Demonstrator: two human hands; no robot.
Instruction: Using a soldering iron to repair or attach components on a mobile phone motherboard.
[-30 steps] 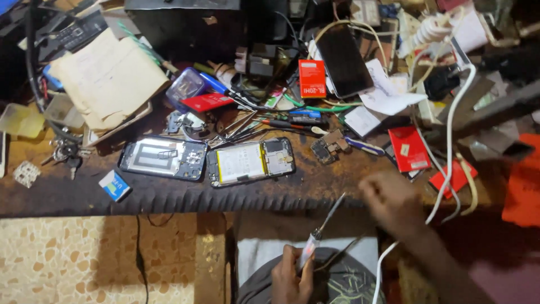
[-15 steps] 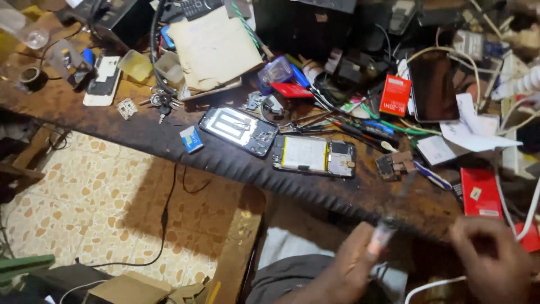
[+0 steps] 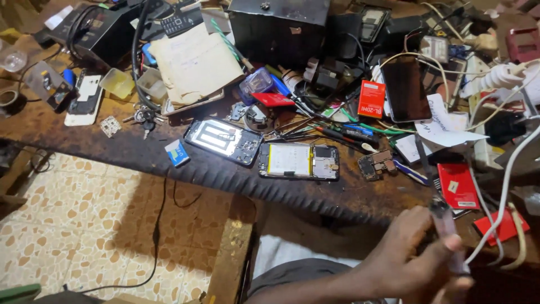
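Screwdriver (image 3: 447, 233) near red packet (image 3: 458, 186)

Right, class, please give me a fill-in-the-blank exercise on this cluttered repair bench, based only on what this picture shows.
1. The hand at the lower right grips a slim clear-handled ____.
2. The two opened phones, the dark back shell and the one with a pale battery, lie side by side near the ____ edge of the dark wooden bench.
3. The small orange-red box lies just ____ of the black-screened phone.

Missing words: tool; front; left
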